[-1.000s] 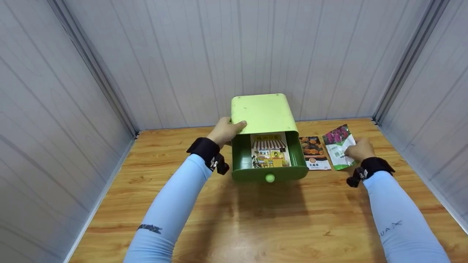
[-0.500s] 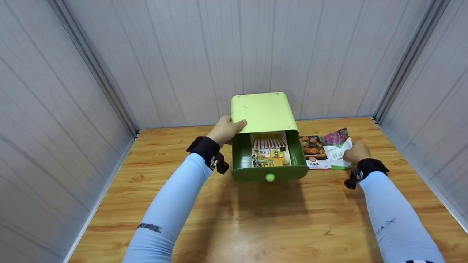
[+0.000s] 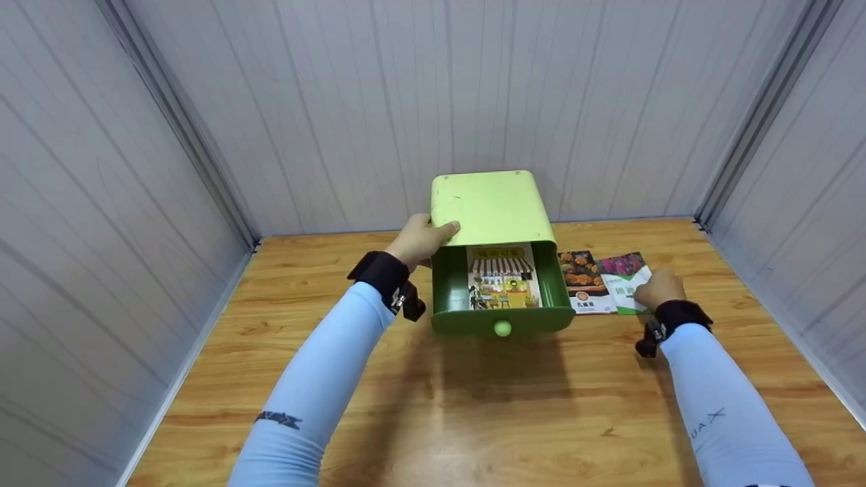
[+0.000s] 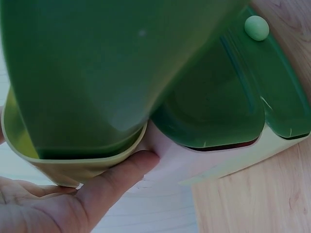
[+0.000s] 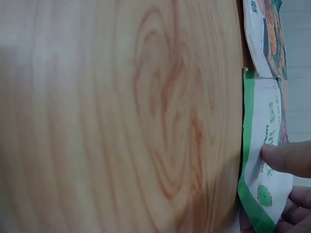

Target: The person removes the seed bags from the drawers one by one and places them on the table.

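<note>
My left hand (image 3: 423, 240) holds the upper left edge of a pale green drawer cabinet (image 3: 490, 206), thumb on top and fingers along its side. Its dark green top drawer (image 3: 502, 320) is pulled out, with an illustrated shopfront packet or card (image 3: 502, 277) lying inside. In the left wrist view, more green drawer fronts (image 4: 214, 107) show below, one with a round knob (image 4: 256, 27). To the right, my right hand (image 3: 661, 289) pinches the right edge of a white and green seed packet (image 3: 620, 284) with pink flowers, its thumb on the printed face.
A seed packet with orange flowers (image 3: 582, 281) lies between the cabinet and the held packet, their edges side by side. All stand on a wood-grain table (image 3: 500, 419). Pale panel walls (image 3: 338, 115) enclose it at the back and both sides.
My right hand has moved slightly left, bringing the pink-flower packet down flat and straight against the orange-flower one. The left hand and the open drawer have stayed in place.
</note>
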`<control>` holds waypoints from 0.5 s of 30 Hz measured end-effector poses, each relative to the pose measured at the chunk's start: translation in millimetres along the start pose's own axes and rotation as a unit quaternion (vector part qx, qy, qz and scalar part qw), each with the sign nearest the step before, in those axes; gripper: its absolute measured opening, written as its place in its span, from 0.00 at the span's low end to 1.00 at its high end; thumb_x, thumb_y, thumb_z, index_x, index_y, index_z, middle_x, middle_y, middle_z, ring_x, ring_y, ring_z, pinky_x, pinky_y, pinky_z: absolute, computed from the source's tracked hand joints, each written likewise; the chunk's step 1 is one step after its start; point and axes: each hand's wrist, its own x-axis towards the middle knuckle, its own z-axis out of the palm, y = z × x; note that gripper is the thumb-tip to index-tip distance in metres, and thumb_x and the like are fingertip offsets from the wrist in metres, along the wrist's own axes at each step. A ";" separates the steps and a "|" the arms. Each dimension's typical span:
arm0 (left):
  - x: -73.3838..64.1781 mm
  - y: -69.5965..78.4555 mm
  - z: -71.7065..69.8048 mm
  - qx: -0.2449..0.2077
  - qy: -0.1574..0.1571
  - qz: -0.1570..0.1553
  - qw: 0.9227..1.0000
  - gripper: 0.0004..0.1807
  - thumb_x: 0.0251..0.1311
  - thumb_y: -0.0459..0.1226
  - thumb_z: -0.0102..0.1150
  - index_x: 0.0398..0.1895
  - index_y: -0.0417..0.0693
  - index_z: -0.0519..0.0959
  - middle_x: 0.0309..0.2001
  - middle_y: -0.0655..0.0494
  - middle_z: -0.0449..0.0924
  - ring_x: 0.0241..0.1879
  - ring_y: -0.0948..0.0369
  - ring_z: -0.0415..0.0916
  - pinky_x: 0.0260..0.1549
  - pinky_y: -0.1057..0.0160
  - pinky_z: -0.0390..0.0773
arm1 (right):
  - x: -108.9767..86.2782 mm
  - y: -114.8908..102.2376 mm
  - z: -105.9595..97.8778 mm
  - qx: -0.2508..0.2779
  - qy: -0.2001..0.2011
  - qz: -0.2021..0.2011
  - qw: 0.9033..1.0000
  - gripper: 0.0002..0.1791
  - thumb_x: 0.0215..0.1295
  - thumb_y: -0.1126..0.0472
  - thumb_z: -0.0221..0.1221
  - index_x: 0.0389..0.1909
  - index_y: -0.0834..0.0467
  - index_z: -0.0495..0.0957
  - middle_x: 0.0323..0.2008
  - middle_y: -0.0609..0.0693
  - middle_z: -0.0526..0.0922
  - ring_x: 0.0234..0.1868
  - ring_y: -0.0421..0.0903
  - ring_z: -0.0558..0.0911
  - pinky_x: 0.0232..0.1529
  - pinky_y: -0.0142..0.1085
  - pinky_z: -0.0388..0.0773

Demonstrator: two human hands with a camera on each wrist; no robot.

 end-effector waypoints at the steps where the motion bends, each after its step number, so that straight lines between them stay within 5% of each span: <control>1: 0.0 0.1 0.1 -0.001 -0.001 0.000 1.000 0.20 0.73 0.47 0.50 0.53 0.39 0.72 0.51 0.33 0.80 0.49 0.41 0.80 0.42 0.46 0.82 | -0.7 0.2 -0.6 -0.005 -0.004 -0.001 1.000 0.13 0.55 0.66 0.57 0.30 0.77 0.78 0.27 0.64 0.78 0.27 0.54 0.72 0.25 0.39 0.70; 8: 0.1 -0.6 -0.6 -0.003 -0.001 -0.004 1.000 0.19 0.73 0.47 0.49 0.53 0.40 0.72 0.51 0.33 0.80 0.49 0.41 0.80 0.44 0.46 0.82 | -7.8 0.0 -7.2 -0.017 -0.025 0.012 0.999 0.15 0.56 0.60 0.63 0.28 0.72 0.79 0.27 0.61 0.78 0.29 0.54 0.73 0.29 0.41 0.72; 15: 2.2 -2.3 0.5 0.001 0.005 -0.006 1.000 0.19 0.73 0.47 0.50 0.51 0.40 0.73 0.49 0.33 0.80 0.47 0.41 0.81 0.41 0.47 0.83 | -10.4 -2.5 -10.2 -0.106 -0.056 -0.009 0.993 0.17 0.59 0.57 0.56 0.21 0.68 0.77 0.34 0.69 0.80 0.39 0.65 0.75 0.45 0.56 0.72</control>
